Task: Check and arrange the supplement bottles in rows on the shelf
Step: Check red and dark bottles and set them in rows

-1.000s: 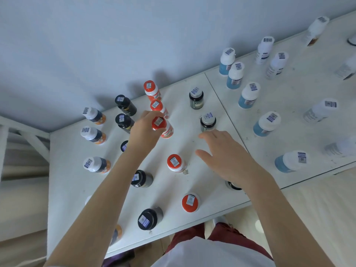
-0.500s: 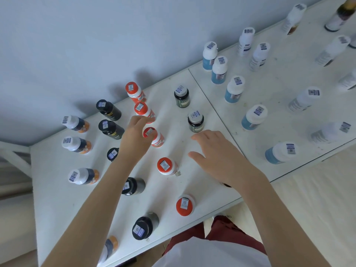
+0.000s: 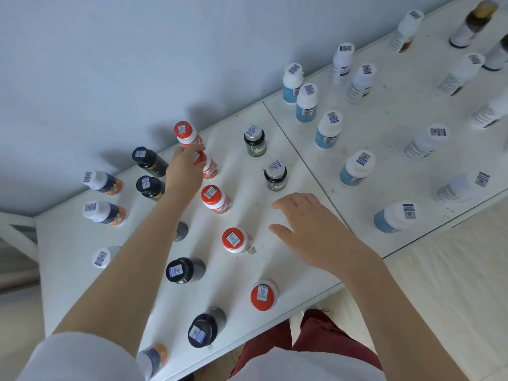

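Note:
Supplement bottles stand in rows on a white shelf [image 3: 247, 273]. A column of red-capped bottles runs from the wall to the front edge. My left hand [image 3: 183, 169] grips the second red-capped bottle [image 3: 209, 166] from the wall, fingers curled over its cap. Behind it stands the rearmost red-capped bottle [image 3: 185, 133]; in front stands the third red-capped bottle [image 3: 215, 198]. My right hand [image 3: 310, 229] hovers flat with spread fingers over bare shelf, just in front of a dark green bottle [image 3: 275, 175]. It holds nothing.
Black-capped bottles [image 3: 149, 160] and white-capped orange-labelled bottles [image 3: 103, 182] stand left of the red column. Blue-labelled white bottles [image 3: 328, 130] fill the adjoining panel on the right, past a seam [image 3: 302, 160]. The wall is close behind. The shelf's front edge is near my legs.
My left hand left the third red-capped bottle and reached back to the second one nearer the wall. My right hand stayed hovering in about the same place.

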